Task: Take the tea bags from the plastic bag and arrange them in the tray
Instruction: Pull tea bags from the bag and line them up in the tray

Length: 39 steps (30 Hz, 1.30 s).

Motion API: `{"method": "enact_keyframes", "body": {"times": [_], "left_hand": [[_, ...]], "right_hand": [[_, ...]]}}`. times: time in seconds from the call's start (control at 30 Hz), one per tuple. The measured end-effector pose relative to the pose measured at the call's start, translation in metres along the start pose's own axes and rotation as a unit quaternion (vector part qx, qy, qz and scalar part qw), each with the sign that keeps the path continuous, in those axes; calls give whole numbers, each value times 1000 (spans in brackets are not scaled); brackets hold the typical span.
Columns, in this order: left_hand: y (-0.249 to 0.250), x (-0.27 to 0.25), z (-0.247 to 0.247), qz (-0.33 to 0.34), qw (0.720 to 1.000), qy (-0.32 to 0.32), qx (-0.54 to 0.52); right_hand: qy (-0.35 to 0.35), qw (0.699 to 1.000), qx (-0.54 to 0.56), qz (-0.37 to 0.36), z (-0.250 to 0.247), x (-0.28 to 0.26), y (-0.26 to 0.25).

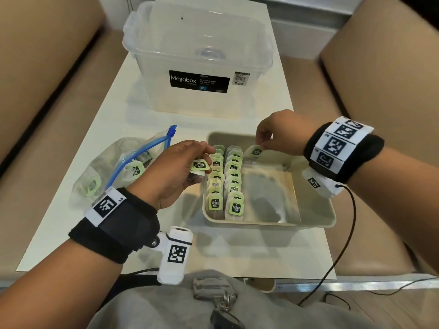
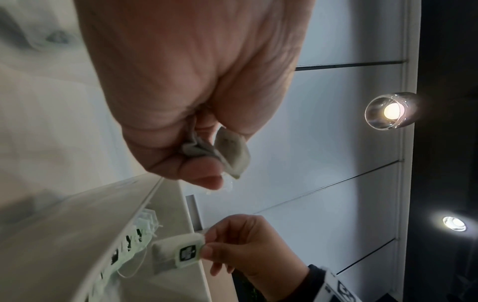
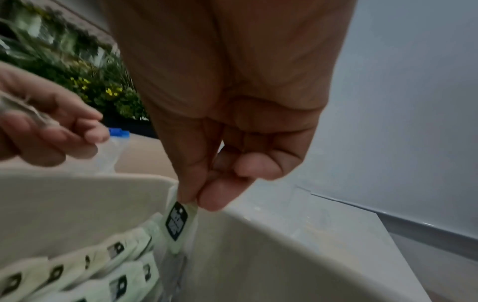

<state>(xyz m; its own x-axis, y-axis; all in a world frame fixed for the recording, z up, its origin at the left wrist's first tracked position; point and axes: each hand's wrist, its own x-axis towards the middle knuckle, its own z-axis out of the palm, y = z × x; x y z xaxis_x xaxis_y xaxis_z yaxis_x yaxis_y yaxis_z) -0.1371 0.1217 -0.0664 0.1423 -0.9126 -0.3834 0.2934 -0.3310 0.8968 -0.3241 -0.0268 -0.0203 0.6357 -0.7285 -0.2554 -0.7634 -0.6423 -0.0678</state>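
- Nearest the body, below both hands, two filled rows of tea bags (image 1: 224, 181) stand on edge along the left side of the tray (image 1: 316, 217); the space under the right wrist holds none yet.
- The left hand (image 1: 177, 173) hovers just left of the tray's rim, fingers curled round a spare tea bag (image 1: 200, 165), green tag up. The left wrist view suggests more than one bag may be bunched in that grip, though it is too crumpled to be sure.
- Just beyond, the right hand (image 1: 276, 134) pinches a held tea bag (image 1: 254, 151) by its top edge between thumb and fingertip, over the tray's far end beside the second row.
- Judged step: starting a third row. The next move calls for lowering this bag upright against the far wall, tag facing up like its neighbours, then letting go without tipping the second row.
- Left of the left hand, the plastic bag (image 1: 107, 167) lies open with several bags inside, so the task is roughly midway.
- Farthest off, past both hands, stands a clear storage box (image 1: 197, 58).
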Motion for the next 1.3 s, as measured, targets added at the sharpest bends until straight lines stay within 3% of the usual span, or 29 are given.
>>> {"method": "enact_keyframes", "body": {"times": [0.43, 0.93, 1.3], "left_hand": [[1, -1, -4, 1, 999, -17, -43], [-3, 1, -10, 17, 1000, -6, -15], [-3, 0, -14, 20, 1000, -5, -11]], "right_hand": [[-58, 989, -129, 53, 32, 18, -6], [-12, 971, -236, 31, 39, 17, -18], [67, 979, -177, 78, 40, 22, -15]]}}
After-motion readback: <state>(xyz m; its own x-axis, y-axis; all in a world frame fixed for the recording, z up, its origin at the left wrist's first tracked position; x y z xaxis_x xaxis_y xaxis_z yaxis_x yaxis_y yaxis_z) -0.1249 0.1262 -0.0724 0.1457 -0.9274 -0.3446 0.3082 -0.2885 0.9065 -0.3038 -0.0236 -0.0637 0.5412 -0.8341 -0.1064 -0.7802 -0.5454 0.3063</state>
